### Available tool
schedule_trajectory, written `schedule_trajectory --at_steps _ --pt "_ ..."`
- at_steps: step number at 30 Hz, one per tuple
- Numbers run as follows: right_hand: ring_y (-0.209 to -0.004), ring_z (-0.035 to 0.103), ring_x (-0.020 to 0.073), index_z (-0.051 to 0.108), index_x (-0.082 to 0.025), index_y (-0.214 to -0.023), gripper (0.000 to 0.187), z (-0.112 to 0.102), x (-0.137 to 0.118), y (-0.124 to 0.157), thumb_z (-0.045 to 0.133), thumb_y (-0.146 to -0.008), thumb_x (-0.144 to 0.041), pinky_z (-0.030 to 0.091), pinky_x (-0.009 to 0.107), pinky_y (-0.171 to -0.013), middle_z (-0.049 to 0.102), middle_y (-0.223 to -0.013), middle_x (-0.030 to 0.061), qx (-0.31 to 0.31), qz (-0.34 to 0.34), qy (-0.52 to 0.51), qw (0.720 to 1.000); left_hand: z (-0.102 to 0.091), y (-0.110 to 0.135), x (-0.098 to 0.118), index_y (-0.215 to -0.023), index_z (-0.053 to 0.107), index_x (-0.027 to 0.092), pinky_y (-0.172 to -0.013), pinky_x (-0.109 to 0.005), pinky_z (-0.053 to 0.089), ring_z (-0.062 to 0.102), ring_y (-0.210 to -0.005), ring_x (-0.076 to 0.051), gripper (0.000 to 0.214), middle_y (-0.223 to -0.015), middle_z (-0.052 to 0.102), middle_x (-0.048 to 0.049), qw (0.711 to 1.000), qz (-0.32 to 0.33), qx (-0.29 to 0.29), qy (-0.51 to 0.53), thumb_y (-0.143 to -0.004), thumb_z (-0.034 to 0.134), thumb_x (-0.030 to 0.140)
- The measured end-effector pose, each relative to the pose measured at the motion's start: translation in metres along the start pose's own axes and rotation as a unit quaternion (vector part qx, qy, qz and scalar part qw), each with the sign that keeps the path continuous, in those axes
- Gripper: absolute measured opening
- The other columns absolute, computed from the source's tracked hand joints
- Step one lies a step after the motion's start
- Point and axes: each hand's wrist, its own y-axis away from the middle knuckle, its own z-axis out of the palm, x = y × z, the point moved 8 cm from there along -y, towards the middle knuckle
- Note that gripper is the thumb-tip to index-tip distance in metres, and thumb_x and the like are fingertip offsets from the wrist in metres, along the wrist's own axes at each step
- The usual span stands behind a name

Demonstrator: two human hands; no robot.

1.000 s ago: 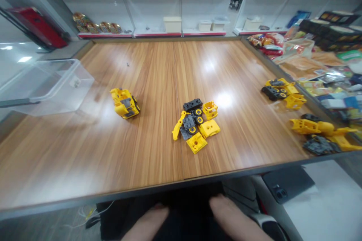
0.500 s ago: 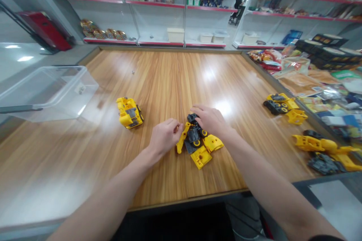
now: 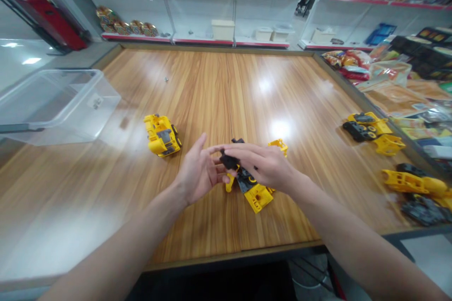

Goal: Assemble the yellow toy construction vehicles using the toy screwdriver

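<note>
Where the hands meet: a black plastic piece point(image 3: 229, 160) is covered by the curled fingers of the right hand point(image 3: 263, 164). The hand is nearly closed and appears to have hold of the piece, though the firmness of the grip cannot be told.

Left hand: the left hand point(image 3: 199, 169) is held open, with its fingers spread and its palm turned inward. Nothing is gripped by it, and its fingertips are placed just beside the black plastic piece.

Just changed: the hands, seen apart over the pile moments earlier, have been brought together, and the black plastic piece is now carried above the table.

Loose parts: directly below the hands, a black wheeled chassis point(image 3: 246, 181), a yellow arm point(image 3: 230, 182) and a yellow plate point(image 3: 258, 198) are left lying together. A yellow cab frame point(image 3: 278, 146) is seen just beyond the right hand.

Tabletop: all of these are borne by a wooden tabletop point(image 3: 106, 207).

Middle distance: an assembled yellow toy truck point(image 3: 161, 135) is parked well apart on the left. Two groups of yellow and black toy parts point(image 3: 370, 129) are laid out on the right.

Far edge: a clear plastic bin point(image 3: 60, 106) is placed at the left end. White shelving with red edges point(image 3: 194, 9) is seen beyond the table.
</note>
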Motion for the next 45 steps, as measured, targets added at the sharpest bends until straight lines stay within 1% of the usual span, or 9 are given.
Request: schedule_trajectory --at_steps 3,6,9,12,19,26,32,38,45 --pt "-0.115 0.061 0.0179 0.054 -0.022 -0.130 0.037 -0.015 -0.009 0.006 0.058 -0.093 -0.024 0.054 0.030 -0.088 0.059 -0.134 0.0076 0.063 -0.010 -0.051 0.997 0.007 0.003 -0.013 -0.101 0.060 0.012 -0.041 -0.023 0.045 0.062 -0.057 -0.017 0.043 -0.079 0.065 -0.0088 0.994 -0.079 -0.049 0.053 -0.088 0.049 0.051" --pt "-0.097 0.066 0.0176 0.065 -0.017 -0.112 0.022 -0.035 0.014 0.013 0.056 -0.093 -0.023 0.053 0.031 -0.083 0.069 -0.107 0.0081 0.118 0.079 -0.021 0.990 0.003 0.001 -0.022 -0.104 0.062 0.013 -0.038 -0.018 0.044 0.062 -0.055 -0.014 0.027 -0.084 0.067 -0.0072 0.997 -0.073 -0.019 0.025 -0.087 0.058 0.034" --pt "-0.082 0.068 0.0181 0.067 -0.019 -0.108 0.021 -0.025 0.042 0.020 0.058 -0.091 -0.027 0.050 0.030 -0.074 0.073 -0.089 0.0043 -0.033 0.176 0.059 0.982 0.005 0.001 -0.029 -0.102 0.063 0.012 -0.038 -0.019 0.046 0.063 -0.055 -0.014 0.026 -0.088 0.069 -0.0093 0.997 -0.074 -0.014 -0.008 -0.088 0.057 0.033" --pt "-0.073 0.067 0.0190 0.070 -0.024 -0.102 0.020 -0.010 0.056 0.033 0.066 -0.084 -0.030 0.044 0.028 -0.063 0.072 -0.078 0.0013 -0.167 0.215 0.108 0.956 0.009 0.003 -0.034 -0.100 0.062 0.011 -0.039 -0.020 0.047 0.065 -0.057 -0.016 0.027 -0.088 0.070 -0.0122 0.994 -0.094 -0.028 -0.036 -0.088 0.056 0.034" --pt "-0.075 0.067 0.0228 0.069 -0.022 -0.102 0.026 0.007 0.055 0.040 0.068 -0.077 -0.028 0.043 0.030 -0.062 0.073 -0.083 0.0059 -0.194 0.235 0.115 0.945 0.011 0.004 -0.034 -0.101 0.058 0.013 -0.045 -0.024 0.053 0.068 -0.061 -0.019 0.024 -0.088 0.070 -0.0134 0.993 -0.103 -0.026 -0.058 -0.087 0.059 0.032" --pt "-0.077 0.067 0.0193 0.065 -0.020 -0.104 0.022 -0.005 0.047 0.029 0.058 -0.088 -0.034 0.044 0.028 -0.066 0.072 -0.085 0.0046 -0.136 0.241 0.090 0.957 0.004 0.002 -0.029 -0.101 0.060 0.010 -0.049 -0.025 0.056 0.068 -0.059 -0.019 0.022 -0.084 0.068 -0.0120 0.997 -0.066 0.009 -0.024 -0.088 0.054 0.026" --pt "-0.093 0.066 0.0183 0.059 -0.018 -0.117 0.031 -0.013 0.019 0.016 0.061 -0.088 -0.029 0.048 0.028 -0.083 0.071 -0.105 0.0055 -0.016 0.145 -0.035 0.989 0.008 0.003 -0.031 -0.100 0.065 0.009 -0.050 -0.026 0.055 0.067 -0.059 -0.018 0.032 -0.085 0.068 -0.0114 0.997 -0.061 -0.028 0.026 -0.091 0.050 0.036" --pt "-0.093 0.068 0.0178 0.059 -0.018 -0.121 0.034 -0.011 0.014 0.017 0.062 -0.090 -0.032 0.050 0.029 -0.083 0.071 -0.107 0.0066 0.026 0.125 -0.051 0.991 0.011 0.003 -0.031 -0.096 0.065 0.012 -0.045 -0.025 0.052 0.065 -0.054 -0.016 0.035 -0.081 0.068 -0.0085 0.997 -0.054 -0.037 0.030 -0.091 0.050 0.043" --pt "-0.094 0.067 0.0182 0.060 -0.019 -0.122 0.033 -0.006 0.015 0.016 0.060 -0.092 -0.032 0.050 0.031 -0.083 0.072 -0.107 0.0066 0.015 0.117 -0.055 0.992 0.011 0.005 -0.033 -0.094 0.065 0.012 -0.043 -0.022 0.049 0.065 -0.054 -0.015 0.033 -0.085 0.070 -0.0118 0.998 -0.056 -0.025 -0.007 -0.089 0.055 0.043"
